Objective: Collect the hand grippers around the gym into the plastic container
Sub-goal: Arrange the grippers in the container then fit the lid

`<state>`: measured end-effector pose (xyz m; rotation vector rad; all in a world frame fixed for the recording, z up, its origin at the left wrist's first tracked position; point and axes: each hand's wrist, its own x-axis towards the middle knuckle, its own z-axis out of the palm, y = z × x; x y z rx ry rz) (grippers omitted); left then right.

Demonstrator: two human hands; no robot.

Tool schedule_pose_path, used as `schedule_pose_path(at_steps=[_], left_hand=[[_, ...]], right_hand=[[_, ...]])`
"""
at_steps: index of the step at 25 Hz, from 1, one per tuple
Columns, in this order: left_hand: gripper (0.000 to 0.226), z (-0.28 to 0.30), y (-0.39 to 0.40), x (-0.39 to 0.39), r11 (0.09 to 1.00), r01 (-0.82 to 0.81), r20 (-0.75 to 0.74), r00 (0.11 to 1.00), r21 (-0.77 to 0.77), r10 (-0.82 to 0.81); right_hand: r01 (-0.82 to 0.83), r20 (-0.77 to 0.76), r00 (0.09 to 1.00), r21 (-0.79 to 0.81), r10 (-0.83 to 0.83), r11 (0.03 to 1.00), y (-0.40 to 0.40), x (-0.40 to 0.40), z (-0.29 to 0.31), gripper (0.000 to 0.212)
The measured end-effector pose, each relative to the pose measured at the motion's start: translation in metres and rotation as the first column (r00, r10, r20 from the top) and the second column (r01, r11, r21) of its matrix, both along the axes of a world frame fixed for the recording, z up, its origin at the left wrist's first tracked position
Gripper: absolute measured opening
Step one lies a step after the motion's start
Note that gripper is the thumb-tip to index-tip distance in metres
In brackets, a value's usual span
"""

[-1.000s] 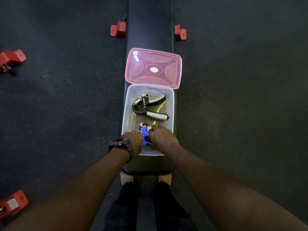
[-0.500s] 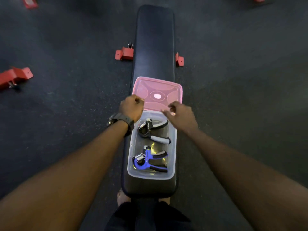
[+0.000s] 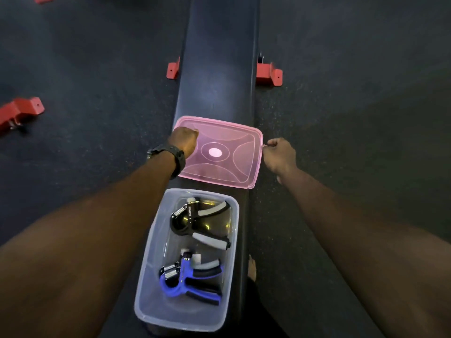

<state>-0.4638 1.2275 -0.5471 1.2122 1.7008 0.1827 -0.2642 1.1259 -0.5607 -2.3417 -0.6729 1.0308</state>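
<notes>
Clear plastic container [image 3: 156, 245] sits on the dark padded surface [image 3: 219, 69], lid off. Inside: black hand gripper [image 3: 195, 219] at the far end, blue hand gripper [image 3: 189, 280] at the near end, apart from each other. Pink lid [image 3: 219, 152] lies flat just beyond the container. Left hand [image 3: 184, 140], watch [image 3: 170, 154] on its wrist, grips the lid's left edge; right hand [image 3: 278, 154] pinches its right edge. Red floor brackets [image 3: 269, 74] flank the surface beyond the lid.
</notes>
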Motion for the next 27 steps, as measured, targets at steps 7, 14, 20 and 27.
schedule_pose_path(at_steps=[7,14,20,27], left_hand=[[0.030,-0.021,-0.032,0.042,0.989,-0.125,-0.115,0.984,0.076,0.133],[0.034,-0.024,-0.011,0.037,0.991,-0.102,0.091,0.990,-0.087,0.110],[0.061,0.036,-0.001,0.043,0.943,-0.296,0.226,0.919,-0.150,0.324],[0.037,0.146,-0.001,-0.002,0.884,-0.359,0.497,0.732,-0.300,0.466]], right_hand=[[-0.021,-0.127,0.992,-0.026,0.018,0.999,0.028,0.010,-0.020,0.050],[-0.070,-0.107,0.991,0.061,0.076,0.996,0.027,0.011,-0.021,0.031],[-0.194,0.030,0.979,0.408,0.200,0.892,0.030,0.004,0.038,0.031],[-0.670,0.439,0.742,0.508,0.507,0.541,0.005,-0.065,0.144,0.030]])
